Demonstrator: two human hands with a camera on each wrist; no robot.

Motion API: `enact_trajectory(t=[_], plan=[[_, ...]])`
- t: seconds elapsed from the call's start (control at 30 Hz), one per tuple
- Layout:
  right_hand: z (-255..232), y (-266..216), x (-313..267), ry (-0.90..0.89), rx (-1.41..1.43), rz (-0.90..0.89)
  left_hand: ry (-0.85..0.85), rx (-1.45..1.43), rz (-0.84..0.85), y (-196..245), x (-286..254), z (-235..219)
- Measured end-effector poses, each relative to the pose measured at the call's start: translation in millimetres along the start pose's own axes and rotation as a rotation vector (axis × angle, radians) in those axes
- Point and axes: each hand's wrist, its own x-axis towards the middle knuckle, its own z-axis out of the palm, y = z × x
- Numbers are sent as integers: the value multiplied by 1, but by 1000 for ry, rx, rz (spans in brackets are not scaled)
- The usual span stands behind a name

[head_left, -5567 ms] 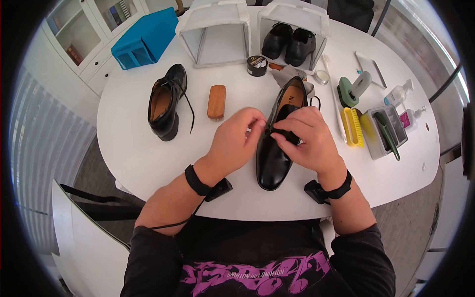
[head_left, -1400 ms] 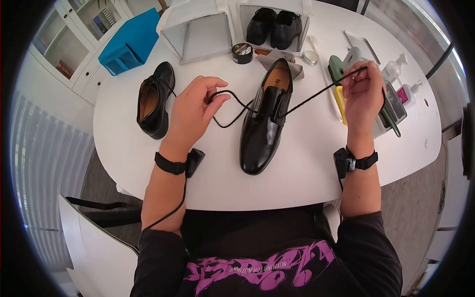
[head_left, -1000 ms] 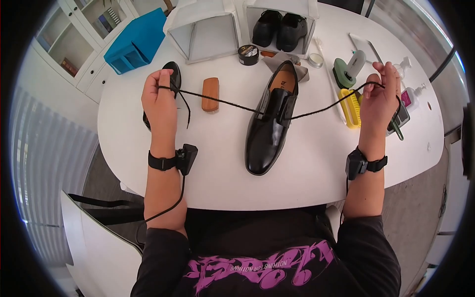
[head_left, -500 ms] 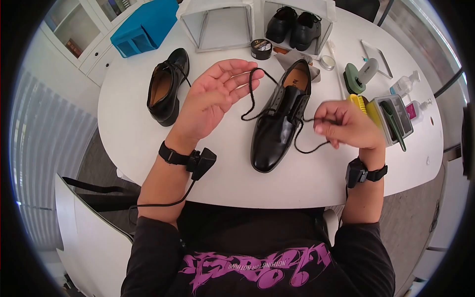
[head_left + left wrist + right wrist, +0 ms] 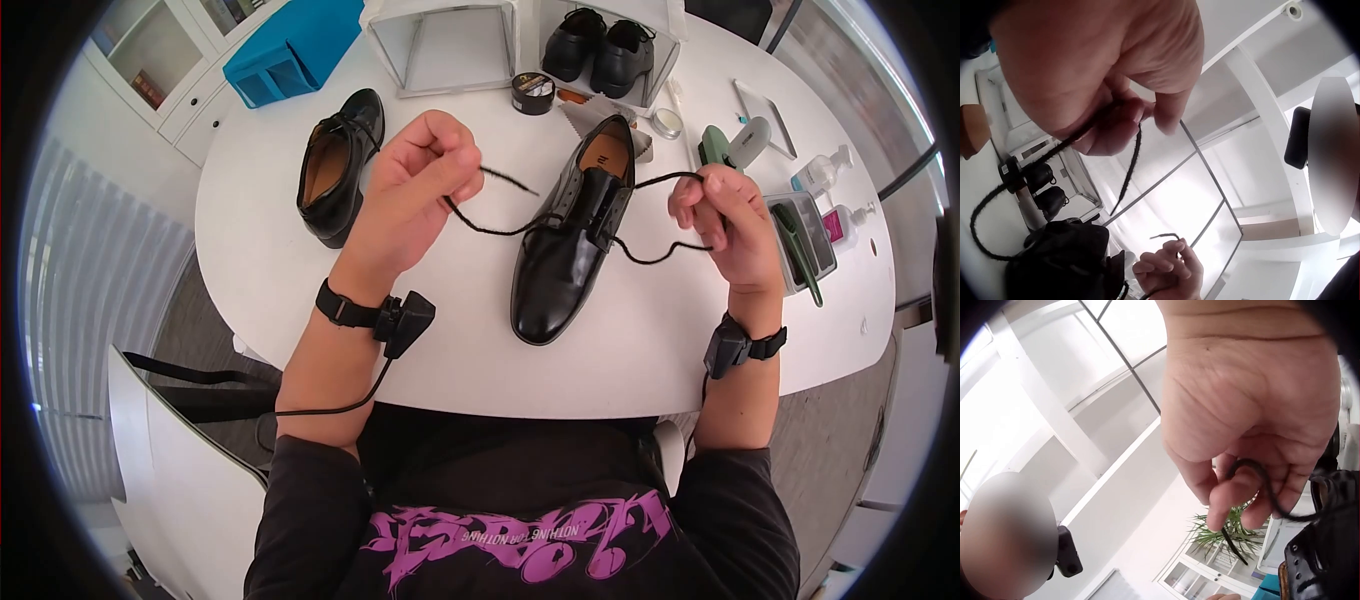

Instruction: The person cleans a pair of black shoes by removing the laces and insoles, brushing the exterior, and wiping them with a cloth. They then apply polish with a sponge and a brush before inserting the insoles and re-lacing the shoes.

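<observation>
A black leather dress shoe [image 5: 550, 290] lies toe toward the person on the white table, its tan insole showing. From its eyelets a black shoelace [image 5: 480, 231] runs out to both sides. Left of the shoe, my left hand [image 5: 420, 195] pinches one lace end between thumb and fingers, the tip sticking out past them. On the other side my right hand [image 5: 738, 225] holds the other end with curled fingers; the lace loops over a finger in the right wrist view. Both hands are raised over the table. A second black shoe [image 5: 340, 175] stands at the left, laced.
Behind are a teal box [image 5: 295, 60], a white box [image 5: 445, 50], another holding black shoes [image 5: 600, 55], and a black tin [image 5: 533, 93]. At right stand a green brush [image 5: 712, 145], a grey caddy [image 5: 822, 235] and pump bottles [image 5: 822, 170]. A wooden brush [image 5: 972, 130] shows in the left wrist view.
From working close together at the eyelets, my hands have spread apart with the lace ends. Over the last half second my left fingers closed on the lace and my right hand moved up and right.
</observation>
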Motion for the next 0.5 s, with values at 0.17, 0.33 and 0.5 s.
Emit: enact_trajectory(t=[0.17, 0.33, 0.5], plan=[[22, 3, 5, -88, 341, 90, -51, 760, -195, -5, -8, 26], [31, 6, 6, -2, 78, 218, -145, 1048, -147, -30, -11, 42], [45, 9, 2, -26, -84, -54, -148, 1203, 203, -37, -11, 51]])
